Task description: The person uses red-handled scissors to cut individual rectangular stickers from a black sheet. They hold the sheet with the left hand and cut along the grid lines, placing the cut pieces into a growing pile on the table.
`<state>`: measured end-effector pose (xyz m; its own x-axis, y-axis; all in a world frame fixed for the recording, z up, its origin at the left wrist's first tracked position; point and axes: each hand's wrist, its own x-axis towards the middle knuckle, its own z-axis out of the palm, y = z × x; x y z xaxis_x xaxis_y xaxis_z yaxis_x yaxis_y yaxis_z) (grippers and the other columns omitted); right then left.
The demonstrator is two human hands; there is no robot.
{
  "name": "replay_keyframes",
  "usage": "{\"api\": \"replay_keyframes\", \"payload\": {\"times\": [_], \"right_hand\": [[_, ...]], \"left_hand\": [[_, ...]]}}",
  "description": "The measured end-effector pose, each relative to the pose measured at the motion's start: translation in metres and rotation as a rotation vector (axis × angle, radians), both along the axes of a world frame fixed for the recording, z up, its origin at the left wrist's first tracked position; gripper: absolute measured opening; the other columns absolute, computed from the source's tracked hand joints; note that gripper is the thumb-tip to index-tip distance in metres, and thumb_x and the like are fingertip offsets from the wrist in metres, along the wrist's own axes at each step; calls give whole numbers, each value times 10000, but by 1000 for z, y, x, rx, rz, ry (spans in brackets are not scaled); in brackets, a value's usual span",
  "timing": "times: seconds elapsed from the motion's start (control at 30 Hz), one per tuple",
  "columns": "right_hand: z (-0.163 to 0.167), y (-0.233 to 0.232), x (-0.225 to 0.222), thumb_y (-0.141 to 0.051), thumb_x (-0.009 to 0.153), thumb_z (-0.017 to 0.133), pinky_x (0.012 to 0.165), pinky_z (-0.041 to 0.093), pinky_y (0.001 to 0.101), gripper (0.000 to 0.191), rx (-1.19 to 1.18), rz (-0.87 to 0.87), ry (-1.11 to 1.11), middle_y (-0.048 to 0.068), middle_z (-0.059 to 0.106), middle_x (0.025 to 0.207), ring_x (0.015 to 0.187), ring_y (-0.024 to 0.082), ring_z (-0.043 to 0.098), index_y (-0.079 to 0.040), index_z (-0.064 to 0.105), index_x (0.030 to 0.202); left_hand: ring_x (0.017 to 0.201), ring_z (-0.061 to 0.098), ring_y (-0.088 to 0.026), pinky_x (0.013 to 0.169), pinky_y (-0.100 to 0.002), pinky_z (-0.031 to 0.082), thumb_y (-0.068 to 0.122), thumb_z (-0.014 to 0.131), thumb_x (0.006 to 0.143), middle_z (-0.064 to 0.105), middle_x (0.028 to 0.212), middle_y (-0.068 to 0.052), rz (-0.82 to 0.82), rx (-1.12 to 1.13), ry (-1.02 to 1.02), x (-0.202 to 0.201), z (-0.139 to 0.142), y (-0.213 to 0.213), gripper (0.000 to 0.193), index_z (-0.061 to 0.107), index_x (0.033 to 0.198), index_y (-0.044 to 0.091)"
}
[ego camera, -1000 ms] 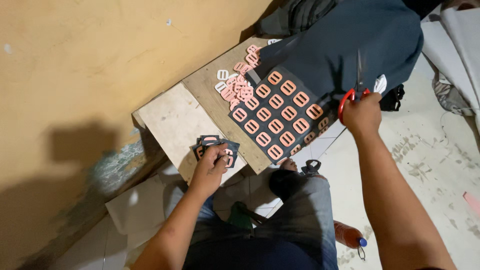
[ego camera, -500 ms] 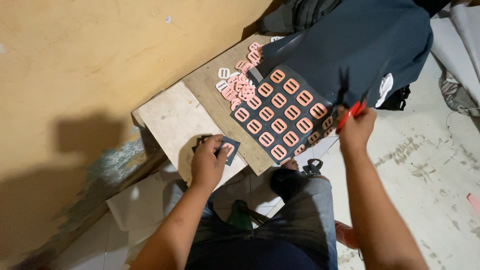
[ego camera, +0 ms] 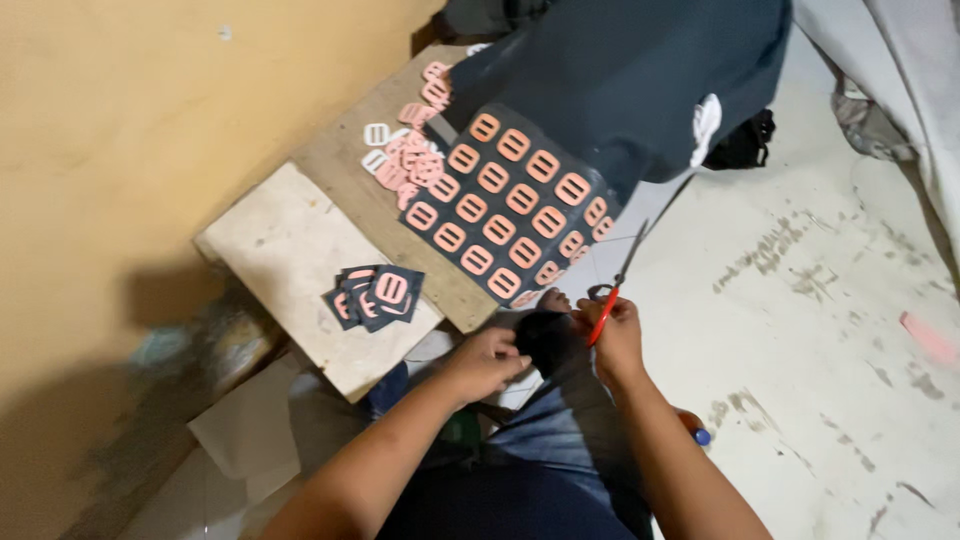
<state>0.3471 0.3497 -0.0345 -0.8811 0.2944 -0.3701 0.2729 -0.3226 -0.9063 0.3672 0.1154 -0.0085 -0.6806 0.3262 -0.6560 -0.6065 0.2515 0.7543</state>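
Two hands: right (ego camera: 617,335) grips scissors (ego camera: 615,290).

Makeshift floor-level workshop, stained concrete floor (ego camera: 800,330), rough board bench (ego camera: 290,250), bare ochre wall (ego camera: 130,110)

Wall (ego camera: 130,150) at left: mustard-yellow plaster, scuffed, with a dark shadow low down and a worn grey-blue patch near its base. Floor (ego camera: 800,330): pale concrete, stained with dark streaks and smears; a small pink scrap (ego camera: 925,335) lies at far right. Low work surface against the wall: a pale, stained slab (ego camera: 285,250) beside a brown wooden board (ego camera: 340,165); crumpled grey cloth (ego camera: 900,90) at upper right.
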Motion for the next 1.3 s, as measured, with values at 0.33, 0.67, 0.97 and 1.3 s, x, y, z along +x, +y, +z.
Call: {"api": "replay_keyframes", "payload": {"times": [0.33,0.67,0.97,1.3], "right_hand": [[23,53,54,-105,904,707,750,595,338,309,1,111,-65,133,677,995,851,202,698,6,499,1104],[3,53,33,-274,1016,689,900,574,438,337,-377,-22,-31,96,596,985,937,250,639,6,513,1084],[94,7,57,-70,833,623,973,533,405,358,-499,-99,64,63,703,1100,1033,203,677,-75,607,1191],[114,31,89,-86,972,694,823,497,357,317,-19,150,97,126,668,1073,933,198,621,63,579,1228]], "left_hand": [[1088,648,-200,877,-383,472,348,693,940,698,1236,-67,409,167,-90,-24,-41,70,417,684,1272,96],[1205,638,-211,1035,-460,469,312,531,971,674,1331,-48,553,762,-173,-3,80,67,458,539,1386,120],[1271,624,-217,1068,-447,458,495,485,986,636,1420,-88,530,833,-95,-4,129,58,580,528,1429,123],[990,682,-180,802,-422,564,149,683,944,711,1140,-38,259,426,-44,39,98,85,300,662,1237,89]]}}
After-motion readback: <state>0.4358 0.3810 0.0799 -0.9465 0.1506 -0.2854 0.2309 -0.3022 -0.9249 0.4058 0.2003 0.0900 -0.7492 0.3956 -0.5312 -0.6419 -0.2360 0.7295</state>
